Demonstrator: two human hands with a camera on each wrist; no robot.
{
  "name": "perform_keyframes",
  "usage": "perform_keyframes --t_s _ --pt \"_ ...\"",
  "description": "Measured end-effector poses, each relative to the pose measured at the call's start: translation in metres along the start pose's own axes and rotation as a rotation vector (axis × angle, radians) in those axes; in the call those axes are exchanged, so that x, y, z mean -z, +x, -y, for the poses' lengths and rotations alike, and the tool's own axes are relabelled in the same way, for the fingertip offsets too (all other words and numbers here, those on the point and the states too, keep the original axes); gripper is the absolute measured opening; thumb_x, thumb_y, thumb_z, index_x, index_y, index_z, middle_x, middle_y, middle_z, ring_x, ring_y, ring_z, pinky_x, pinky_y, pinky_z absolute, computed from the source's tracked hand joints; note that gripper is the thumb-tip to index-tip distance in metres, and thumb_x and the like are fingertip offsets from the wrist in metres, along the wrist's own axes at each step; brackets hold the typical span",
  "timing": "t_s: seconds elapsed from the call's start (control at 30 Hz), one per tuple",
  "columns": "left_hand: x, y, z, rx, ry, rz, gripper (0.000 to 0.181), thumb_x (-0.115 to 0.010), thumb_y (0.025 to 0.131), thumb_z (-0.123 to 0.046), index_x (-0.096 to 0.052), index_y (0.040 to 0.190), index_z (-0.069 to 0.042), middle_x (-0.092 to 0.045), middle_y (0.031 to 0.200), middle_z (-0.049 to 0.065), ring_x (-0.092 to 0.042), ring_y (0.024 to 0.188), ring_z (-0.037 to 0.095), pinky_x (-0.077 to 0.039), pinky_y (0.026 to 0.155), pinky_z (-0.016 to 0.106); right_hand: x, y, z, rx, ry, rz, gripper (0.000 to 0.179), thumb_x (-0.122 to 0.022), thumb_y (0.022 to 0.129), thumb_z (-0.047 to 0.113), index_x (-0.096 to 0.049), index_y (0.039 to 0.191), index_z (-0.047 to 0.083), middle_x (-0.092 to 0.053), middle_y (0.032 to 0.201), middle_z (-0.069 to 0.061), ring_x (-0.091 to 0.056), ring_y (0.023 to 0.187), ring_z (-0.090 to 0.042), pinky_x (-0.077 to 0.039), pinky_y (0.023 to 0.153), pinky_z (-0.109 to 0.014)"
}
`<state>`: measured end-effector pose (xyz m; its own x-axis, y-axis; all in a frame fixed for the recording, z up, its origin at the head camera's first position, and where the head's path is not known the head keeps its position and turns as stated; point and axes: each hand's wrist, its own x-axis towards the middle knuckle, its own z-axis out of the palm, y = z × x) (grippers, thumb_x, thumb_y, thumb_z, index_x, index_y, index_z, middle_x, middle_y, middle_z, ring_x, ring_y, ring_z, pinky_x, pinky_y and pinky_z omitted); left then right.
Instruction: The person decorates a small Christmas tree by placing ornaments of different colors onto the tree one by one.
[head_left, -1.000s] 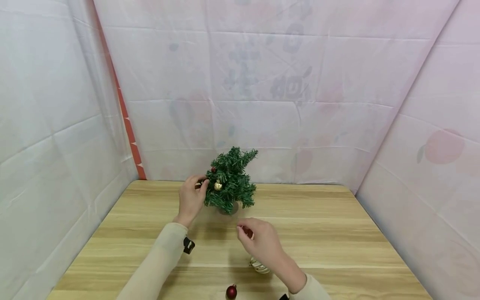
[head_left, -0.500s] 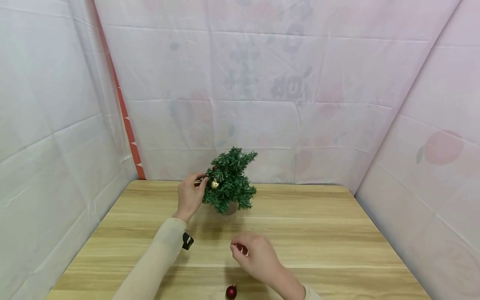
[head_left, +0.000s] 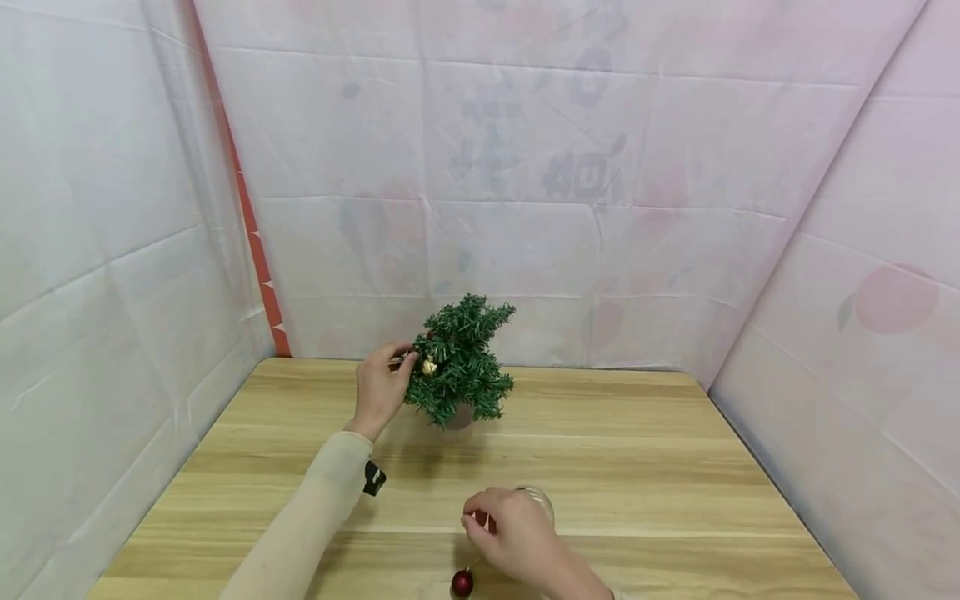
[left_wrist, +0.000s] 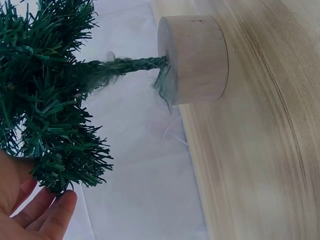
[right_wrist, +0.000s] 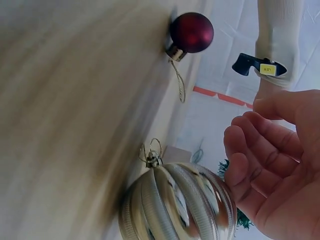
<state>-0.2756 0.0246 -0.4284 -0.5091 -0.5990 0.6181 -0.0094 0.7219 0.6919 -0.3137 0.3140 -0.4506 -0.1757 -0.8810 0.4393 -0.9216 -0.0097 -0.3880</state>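
Note:
A small green Christmas tree [head_left: 472,367] stands near the back of the table. My left hand [head_left: 381,385] pinches the tip of a branch at its left side, with fingertips [left_wrist: 61,212] against the needles in the left wrist view. Beside that hand hangs a gold bauble [head_left: 429,367], and a dark red one [head_left: 430,335] is partly hidden above it. My right hand [head_left: 513,533] hovers near the front, fingers loosely curled and holding nothing. Close to it lie a striped silver-gold bauble [right_wrist: 175,205], partly covered in the head view, and a loose dark red bauble [right_wrist: 192,32] with a string loop.
The tree's round wooden base [left_wrist: 197,60] rests on the wood-grain table [head_left: 645,467]. Pale printed cloth [head_left: 525,167] hangs behind and along both sides. A black strap mount [head_left: 374,477] sits at the left wrist.
My right hand has drawn back toward the front edge and slightly left, over the table. My left hand stays at the branch; the gold bauble has shifted slightly left.

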Motion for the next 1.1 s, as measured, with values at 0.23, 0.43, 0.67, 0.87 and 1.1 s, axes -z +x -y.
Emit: perform_keyframes --t_s 0.23,0.43,0.67,0.87,1.1 --pt "0.0 0.002 0.002 -0.001 0.007 0.002 0.023 -0.07 0.094 -0.014 -0.071 0.115 -0.003 -0.07 0.111 0.016 -0.069 0.101 0.032 -0.06 0.083 0.041 -0.004 -0.006 -0.001 -0.024 0.111 0.115 0.008 -0.068 0.094 0.014 -0.072 0.087 0.015 -0.061 0.075 0.015 -0.049 0.065 0.008 -0.041 0.057 -0.007" --pt "0.0 0.003 0.003 -0.008 0.014 -0.003 0.022 -0.07 0.094 -0.014 -0.072 0.113 -0.004 -0.071 0.109 0.016 -0.07 0.099 0.031 -0.06 0.081 0.04 -0.008 -0.012 0.0 -0.039 0.073 0.184 0.01 -0.065 0.096 0.022 -0.073 0.094 0.016 -0.05 0.062 0.021 -0.037 0.052 0.013 -0.034 0.047 -0.006" --pt "-0.001 0.002 0.002 -0.01 0.017 -0.002 0.021 -0.07 0.094 -0.015 -0.071 0.113 -0.004 -0.071 0.109 0.015 -0.069 0.099 0.03 -0.06 0.082 0.039 -0.013 -0.019 0.002 -0.051 0.066 0.281 0.013 -0.064 0.097 0.029 -0.072 0.1 0.019 -0.054 0.058 0.024 -0.037 0.048 0.019 -0.034 0.046 -0.005" --pt "-0.001 0.001 -0.001 -0.009 0.005 0.0 0.021 -0.07 0.094 -0.014 -0.071 0.113 -0.004 -0.07 0.108 0.015 -0.069 0.098 0.029 -0.06 0.081 0.039 -0.019 -0.021 0.001 -0.068 0.026 0.298 0.01 -0.07 0.093 0.034 -0.071 0.093 0.024 -0.057 0.06 0.026 -0.041 0.053 0.021 -0.035 0.048 -0.005" --pt "-0.001 -0.001 0.0 -0.013 0.002 -0.004 0.021 -0.07 0.094 -0.013 -0.072 0.113 -0.004 -0.07 0.107 0.014 -0.069 0.098 0.029 -0.06 0.081 0.038 -0.017 -0.02 0.002 -0.077 0.001 0.32 0.012 -0.073 0.089 0.037 -0.072 0.082 0.028 -0.052 0.059 0.027 -0.041 0.052 0.016 -0.035 0.048 -0.007"
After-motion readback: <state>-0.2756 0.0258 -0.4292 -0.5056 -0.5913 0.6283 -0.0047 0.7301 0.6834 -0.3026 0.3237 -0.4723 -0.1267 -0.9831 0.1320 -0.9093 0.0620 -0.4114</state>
